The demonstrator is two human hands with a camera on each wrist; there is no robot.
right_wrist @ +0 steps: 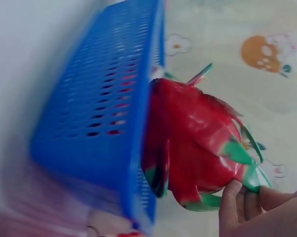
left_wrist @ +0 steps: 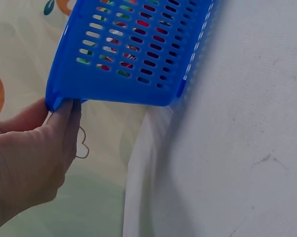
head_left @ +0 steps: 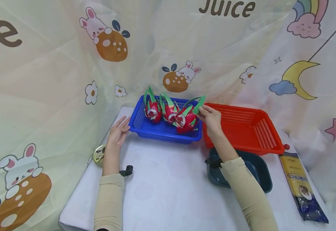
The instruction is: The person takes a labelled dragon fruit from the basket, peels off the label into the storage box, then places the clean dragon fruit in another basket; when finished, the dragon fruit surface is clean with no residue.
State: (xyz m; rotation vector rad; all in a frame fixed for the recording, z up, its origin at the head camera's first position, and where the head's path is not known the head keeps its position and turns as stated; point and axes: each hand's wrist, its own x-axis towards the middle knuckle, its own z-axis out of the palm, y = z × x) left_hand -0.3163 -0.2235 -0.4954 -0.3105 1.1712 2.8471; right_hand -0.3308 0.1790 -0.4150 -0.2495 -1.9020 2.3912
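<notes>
Fingers of the right hand [head_left: 212, 120] pinch the rightmost dragon fruit [head_left: 187, 120] by a leaf [right_wrist: 255, 176] while the left hand [head_left: 118, 132] pinches the blue plastic basket [head_left: 159, 136], best held steady

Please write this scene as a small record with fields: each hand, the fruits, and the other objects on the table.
Left hand: pinches the rim of the blue basket
Right hand: pinches a green leaf of the rightmost dragon fruit
Fruit count: three, side by side at the blue basket
Right of blue basket: red basket
Nearer the person: dark bowl, partly behind the right arm
Far right: yellow-and-blue packet
Left edge: round tin, partly hidden
</notes>
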